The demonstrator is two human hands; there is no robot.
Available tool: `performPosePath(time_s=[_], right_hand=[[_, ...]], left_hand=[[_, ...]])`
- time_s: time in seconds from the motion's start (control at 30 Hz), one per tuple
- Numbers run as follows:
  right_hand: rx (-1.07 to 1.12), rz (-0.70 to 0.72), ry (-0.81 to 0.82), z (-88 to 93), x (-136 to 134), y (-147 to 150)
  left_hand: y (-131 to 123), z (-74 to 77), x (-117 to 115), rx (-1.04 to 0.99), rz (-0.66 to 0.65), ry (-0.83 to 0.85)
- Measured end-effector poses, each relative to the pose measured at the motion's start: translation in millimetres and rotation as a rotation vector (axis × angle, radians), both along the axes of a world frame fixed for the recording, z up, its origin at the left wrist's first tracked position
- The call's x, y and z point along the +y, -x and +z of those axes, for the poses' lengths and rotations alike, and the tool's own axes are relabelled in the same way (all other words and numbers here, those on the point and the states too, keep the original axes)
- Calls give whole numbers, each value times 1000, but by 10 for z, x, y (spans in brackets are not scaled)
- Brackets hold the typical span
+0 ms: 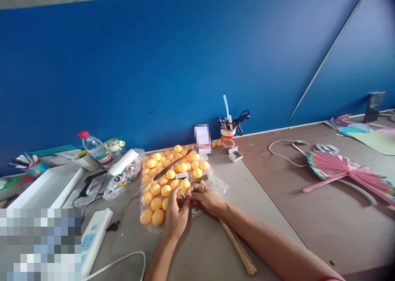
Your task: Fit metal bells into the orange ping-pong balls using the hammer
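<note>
My left hand [175, 216] and my right hand [204, 198] meet over the near edge of a clear plastic bag of orange balls [168, 182]. Both hands pinch a small shiny object [182, 197] between their fingertips; I cannot make out what it is. A dark thin tool [173, 164] lies across the balls. Thin wooden sticks [237, 246] lie on the table under my right forearm.
A paper cup with scissors [228, 131] and small boxes [235, 154] stand by the blue wall. At left are a water bottle [95, 148], a white power strip [94, 240] and a glue gun [91, 182]. Pink paper fans [342, 172] lie at right.
</note>
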State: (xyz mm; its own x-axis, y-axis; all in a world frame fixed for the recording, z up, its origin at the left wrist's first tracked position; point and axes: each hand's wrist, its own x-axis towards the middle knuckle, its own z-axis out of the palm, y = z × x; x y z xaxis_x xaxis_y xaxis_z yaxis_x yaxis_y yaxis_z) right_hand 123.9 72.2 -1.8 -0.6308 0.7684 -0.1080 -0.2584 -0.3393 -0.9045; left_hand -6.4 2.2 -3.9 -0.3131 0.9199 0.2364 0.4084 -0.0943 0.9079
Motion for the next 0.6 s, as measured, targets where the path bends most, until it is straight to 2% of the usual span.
performPosePath(time_s=[0.37,0.6], right_hand=[[33,31,37,-43,20,-2],[20,30,16,7,4,-3]], left_hand=[[-13,9,1,44,31,-1],[-1,-6,6,46,33,1]])
